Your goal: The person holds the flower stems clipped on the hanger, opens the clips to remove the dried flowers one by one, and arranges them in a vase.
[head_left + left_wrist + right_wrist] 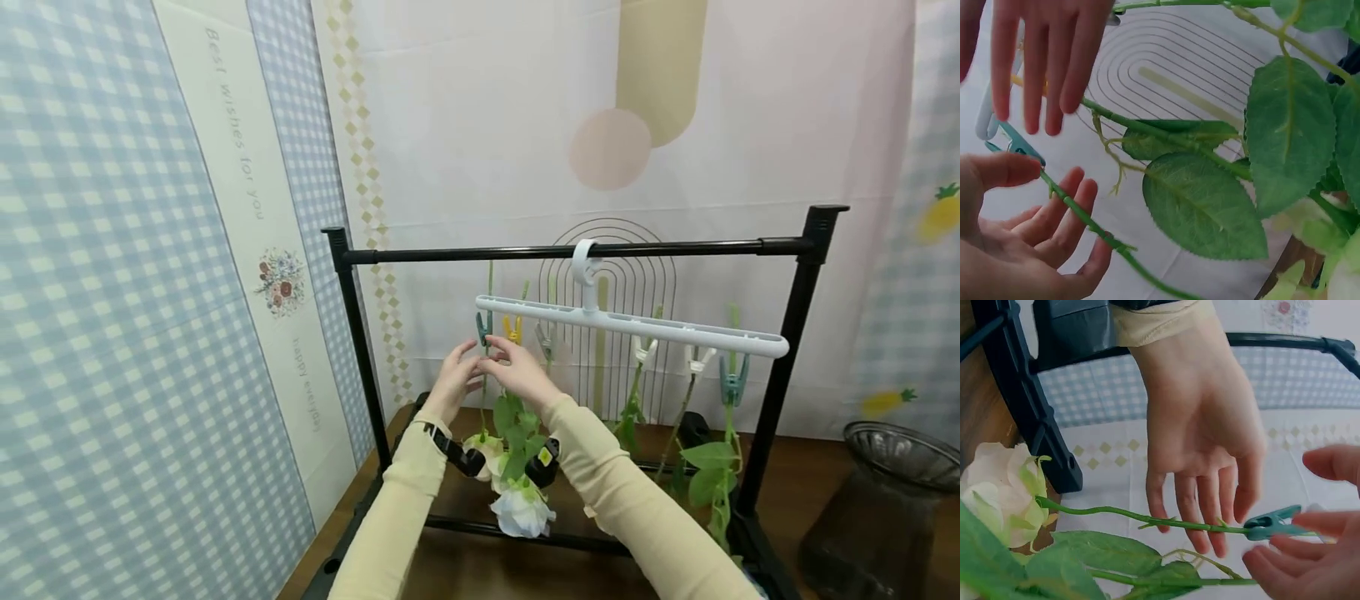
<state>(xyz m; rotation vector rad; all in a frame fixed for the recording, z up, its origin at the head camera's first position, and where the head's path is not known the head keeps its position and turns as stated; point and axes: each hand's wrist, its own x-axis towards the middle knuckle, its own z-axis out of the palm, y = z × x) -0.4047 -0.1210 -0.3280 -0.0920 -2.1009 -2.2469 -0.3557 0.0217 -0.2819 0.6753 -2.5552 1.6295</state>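
A light grey hanger [675, 331] carries several clips with flower stems hanging head-down. At its left end, a teal clip [1266, 526] grips a green stem [1079, 211] that leads to a pale pink artificial rose [1004, 487]. My left hand [452, 382] is beside this stem; its thumb is close to the clip's lower end and its fingers spread loosely behind the stem. My right hand [522, 373] has its fingers extended around the clip's upper end, seeming to hold nothing. Whether either hand touches the clip is unclear. Beside it hangs a yellow clip [513, 328].
The hanger hooks over a black rack's bar [465, 253]. A white-blue rose [522, 510] and green leaves [1204, 206] hang below the hands. More stems hang from white clips [699, 360] and another teal clip [734, 380]. A dark glass vase [873, 517] stands at right.
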